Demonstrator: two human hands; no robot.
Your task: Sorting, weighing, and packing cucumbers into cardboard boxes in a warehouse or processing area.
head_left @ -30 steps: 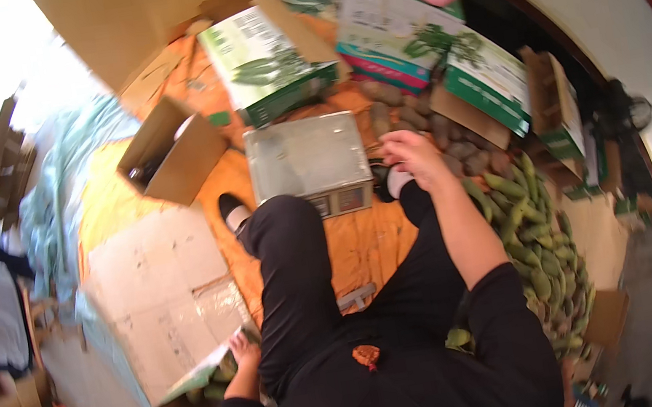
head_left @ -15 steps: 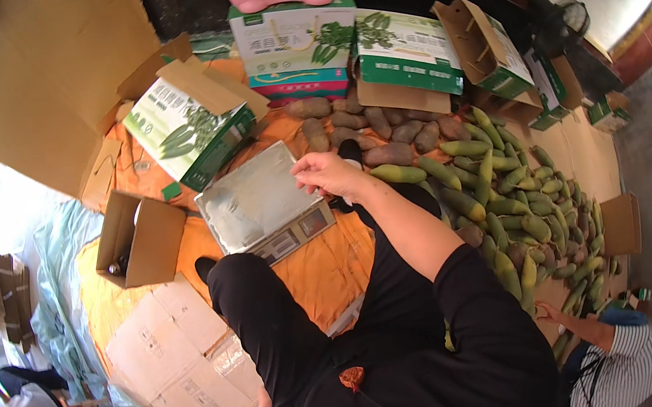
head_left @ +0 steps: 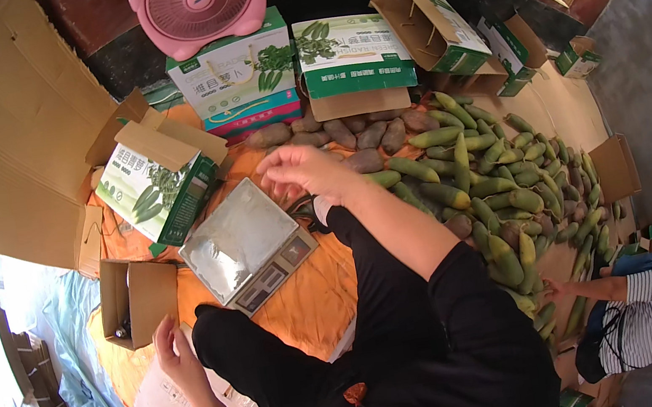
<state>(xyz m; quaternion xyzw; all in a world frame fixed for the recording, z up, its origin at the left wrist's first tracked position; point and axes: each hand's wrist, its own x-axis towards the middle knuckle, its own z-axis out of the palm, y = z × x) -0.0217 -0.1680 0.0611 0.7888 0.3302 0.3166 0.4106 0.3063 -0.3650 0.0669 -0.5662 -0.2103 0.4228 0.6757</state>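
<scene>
Your right hand [head_left: 305, 171] hovers empty beside scale [head_left: 245, 243], fingers loosely spread; left hand [head_left: 173, 355] open by flat cardboard [head_left: 172, 402]. Weighing step: reach radishes [head_left: 505, 201] next.

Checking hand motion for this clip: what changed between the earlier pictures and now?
The right hand went from the brown vegetables to hover, empty and open, beside the scale. The left hand came up off the floor and now hangs open over the flattened cardboard. Nothing was taken or let go. The view swung, but the scale, the printed boxes, the pink fan and the green vegetables look unmoved.
</scene>
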